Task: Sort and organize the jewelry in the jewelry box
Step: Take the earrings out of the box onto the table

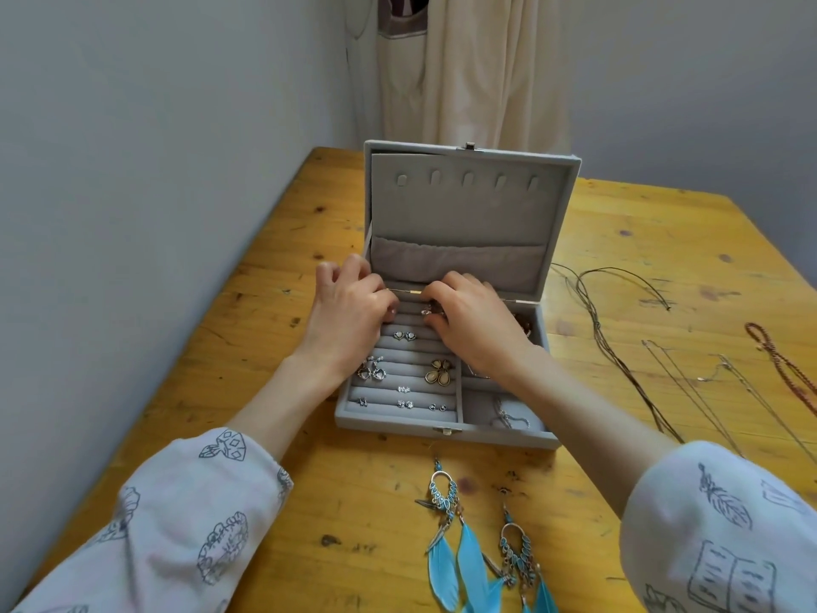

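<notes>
Both hands curl over the jewelry box, fingering a small earring.

Feather earrings lie before the jewelry box, necklaces right.

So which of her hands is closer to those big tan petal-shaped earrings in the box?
The right hand. It sits just above and to the right of the tan petal earrings, while the left hand is farther off, up and to their left.
</notes>
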